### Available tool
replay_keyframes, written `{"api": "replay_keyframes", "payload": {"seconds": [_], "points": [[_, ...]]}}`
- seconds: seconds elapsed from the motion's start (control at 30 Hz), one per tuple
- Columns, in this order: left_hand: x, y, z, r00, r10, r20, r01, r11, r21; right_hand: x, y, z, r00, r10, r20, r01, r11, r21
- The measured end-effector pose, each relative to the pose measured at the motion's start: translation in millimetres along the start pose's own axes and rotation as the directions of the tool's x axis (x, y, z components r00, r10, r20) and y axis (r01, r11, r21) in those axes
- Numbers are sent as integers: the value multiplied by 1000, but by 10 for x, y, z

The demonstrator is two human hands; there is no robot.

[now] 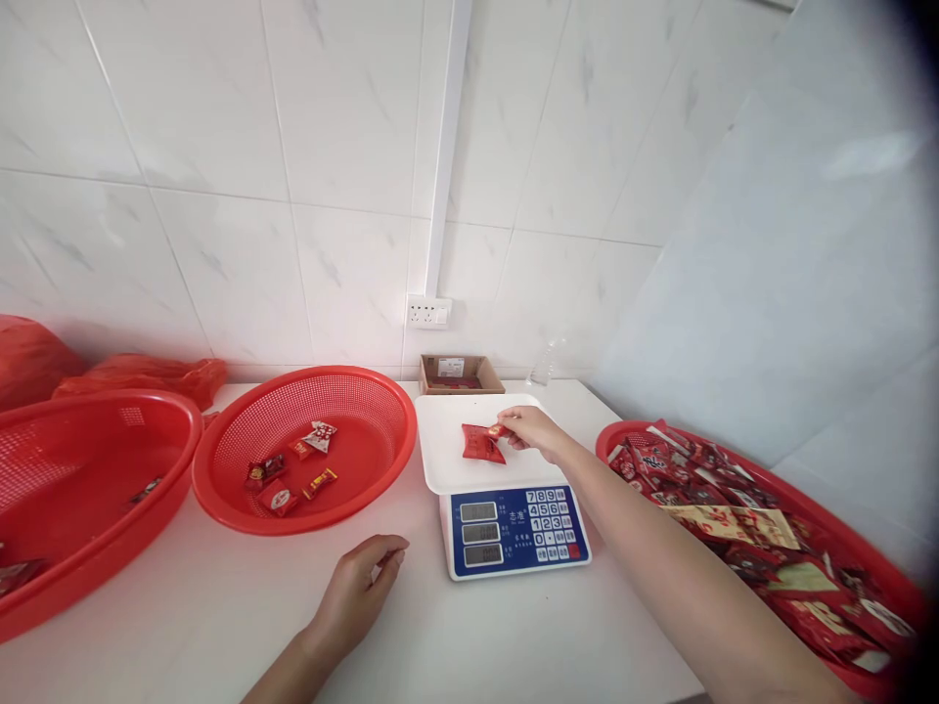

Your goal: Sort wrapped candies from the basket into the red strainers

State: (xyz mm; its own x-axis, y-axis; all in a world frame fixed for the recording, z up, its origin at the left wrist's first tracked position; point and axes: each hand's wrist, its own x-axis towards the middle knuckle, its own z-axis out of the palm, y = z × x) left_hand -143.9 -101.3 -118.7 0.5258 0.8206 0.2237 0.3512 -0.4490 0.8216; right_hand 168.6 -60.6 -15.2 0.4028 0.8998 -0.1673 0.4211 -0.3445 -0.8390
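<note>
My right hand (524, 431) reaches over the white pan (447, 477) of a digital scale (517, 533). Its thumb and fingers pinch a small red-and-gold wrapped candy (499, 430). Beneath that candy, a flat red packet (480, 446) lies on the pan, and the two overlap in view; whether they touch I cannot tell. My left hand (359, 592) rests on the white table in front of the scale, fingers curled in towards the thumb, with nothing visible in it. Digits on the scale's displays are too faint to read fully.
Left of the scale stands a red basket (371, 499) with several wrapped candies. Another red basket (88, 548) sits farther left, near red plastic bags (157, 374). A small cardboard box (480, 374) is behind the pan. At right, a red basket (866, 567) is full of packets.
</note>
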Motion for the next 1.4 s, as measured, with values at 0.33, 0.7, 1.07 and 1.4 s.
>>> {"api": "replay_keyframes", "payload": {"seconds": [0.33, 0.7, 1.07, 1.4], "points": [[0, 32, -10, 999, 29, -15, -29, 999, 29, 41, -159, 9, 993, -52, -106, 42, 995, -94], [-19, 50, -29, 999, 38, 23, -39, 999, 37, -138, -408, 41, 905, -416, -92, 350, 850, -393], [-24, 32, -17, 999, 34, 34, -35, 999, 34, -36, -74, 88, 914, -389, -118, 191, 668, -719], [-23, 36, -15, 999, 35, 38, -37, 998, 44, -134, 129, 247, 929, -278, 246, 371, 694, -617]]}}
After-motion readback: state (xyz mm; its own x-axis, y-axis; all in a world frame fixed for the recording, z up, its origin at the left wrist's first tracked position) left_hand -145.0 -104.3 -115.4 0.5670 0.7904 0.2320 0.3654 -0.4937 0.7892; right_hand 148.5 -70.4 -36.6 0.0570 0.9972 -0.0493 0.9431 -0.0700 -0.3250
